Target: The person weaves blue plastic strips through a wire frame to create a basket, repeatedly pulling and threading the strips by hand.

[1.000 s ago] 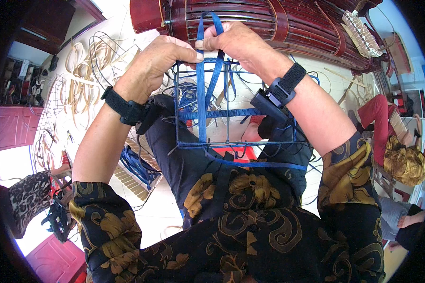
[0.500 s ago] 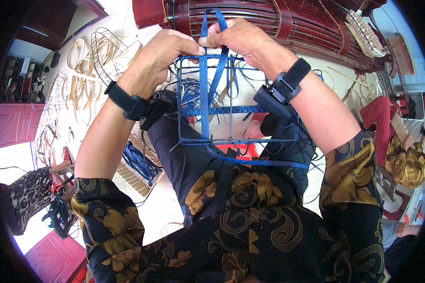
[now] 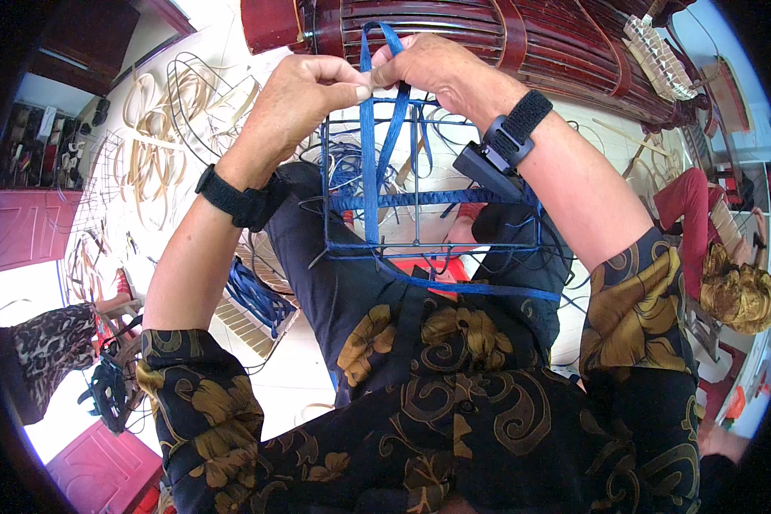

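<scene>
Your left hand (image 3: pixel 304 98) is pinching the blue strap (image 3: pixel 368 128) between thumb and fingers (image 3: pixel 351 86) at the top of the blue wire frame (image 3: pixel 428 197), and your right hand (image 3: pixel 437 68) is meeting it there, its fingers pressed together on the same strap just beside yours. The strap is looping up above both hands and running straight down the front of the frame, crossing a second blue band that is lying level across its middle. The frame is resting on your lap, against your dark trousers, with another length of blue strap trailing out from its lower edge toward your right. You are wearing a black wristband (image 3: pixel 231 195) on the left wrist and a black band with a small dark device (image 3: pixel 497 154) on the right. Beyond your hands a dark red slatted bench (image 3: pixel 531 34) is standing. Pale cane loops (image 3: pixel 158 146) are lying on the floor to your left, and a bundle of blue straps (image 3: pixel 253 295) is lying by your left knee. Another person in a red sleeve (image 3: pixel 690 201) is sitting to your right.
</scene>
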`<state>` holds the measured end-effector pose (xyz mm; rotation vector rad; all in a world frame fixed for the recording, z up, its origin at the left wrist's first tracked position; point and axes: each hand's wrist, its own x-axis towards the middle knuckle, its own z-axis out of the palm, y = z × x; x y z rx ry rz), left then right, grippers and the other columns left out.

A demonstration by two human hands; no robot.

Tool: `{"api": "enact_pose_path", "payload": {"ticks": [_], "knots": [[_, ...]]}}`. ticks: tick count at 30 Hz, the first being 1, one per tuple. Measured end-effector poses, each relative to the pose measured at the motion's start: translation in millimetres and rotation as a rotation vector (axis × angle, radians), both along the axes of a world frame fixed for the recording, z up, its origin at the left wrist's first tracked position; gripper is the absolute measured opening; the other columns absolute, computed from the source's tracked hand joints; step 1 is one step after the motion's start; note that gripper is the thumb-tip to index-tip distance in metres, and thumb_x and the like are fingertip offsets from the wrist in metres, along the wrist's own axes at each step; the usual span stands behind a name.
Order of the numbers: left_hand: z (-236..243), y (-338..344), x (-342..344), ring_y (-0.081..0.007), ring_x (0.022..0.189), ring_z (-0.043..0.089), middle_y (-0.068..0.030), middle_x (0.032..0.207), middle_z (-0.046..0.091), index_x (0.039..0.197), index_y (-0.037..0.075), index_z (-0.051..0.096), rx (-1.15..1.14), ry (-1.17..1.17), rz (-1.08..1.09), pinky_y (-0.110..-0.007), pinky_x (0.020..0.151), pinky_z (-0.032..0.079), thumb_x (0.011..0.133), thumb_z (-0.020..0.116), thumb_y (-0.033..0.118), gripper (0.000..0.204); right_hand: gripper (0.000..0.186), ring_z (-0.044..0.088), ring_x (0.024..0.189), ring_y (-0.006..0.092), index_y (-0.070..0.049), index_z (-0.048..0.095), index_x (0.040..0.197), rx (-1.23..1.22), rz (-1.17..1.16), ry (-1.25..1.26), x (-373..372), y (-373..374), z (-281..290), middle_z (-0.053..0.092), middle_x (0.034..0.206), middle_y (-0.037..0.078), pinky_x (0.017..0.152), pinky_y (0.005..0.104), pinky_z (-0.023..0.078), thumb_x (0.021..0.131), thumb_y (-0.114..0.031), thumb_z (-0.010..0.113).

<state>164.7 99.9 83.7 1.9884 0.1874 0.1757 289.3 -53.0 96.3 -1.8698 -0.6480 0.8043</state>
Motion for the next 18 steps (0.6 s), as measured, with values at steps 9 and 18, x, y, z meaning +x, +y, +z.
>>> {"api": "enact_pose_path", "payload": {"ticks": [9, 18], "knots": [[-7.2, -2.1, -11.4, -0.0137, 0.075, 0.067, -0.0074, 0.081, 0.074, 0.094, 0.002, 0.078, 0.257, -0.166, 0.016, -0.031, 0.069, 0.053, 0.090, 0.074, 0.024, 0.023, 0.016, 0.064, 0.088, 0.0132, -0.005, 0.070, 0.105, 0.264, 0.034, 0.023, 11.0, -26.3, 13.7, 0.070, 0.091, 0.003, 0.079, 0.0279, 0.050, 0.089, -0.008, 0.073], [16.6, -20.6, -10.5, -0.0109, 0.069, 0.061, -0.0048, 0.074, 0.066, 0.084, -0.002, 0.073, 0.215, -0.159, 0.010, -0.027, 0.065, 0.049, 0.084, 0.070, 0.007, 0.009, 0.038, 0.059, 0.087, 0.0099, -0.003, 0.060, 0.129, 0.156, -0.082, -0.177, -21.3, -65.0, 33.5, 0.064, 0.100, 0.004, 0.076, 0.0262, 0.051, 0.092, -0.002, 0.067]]}}
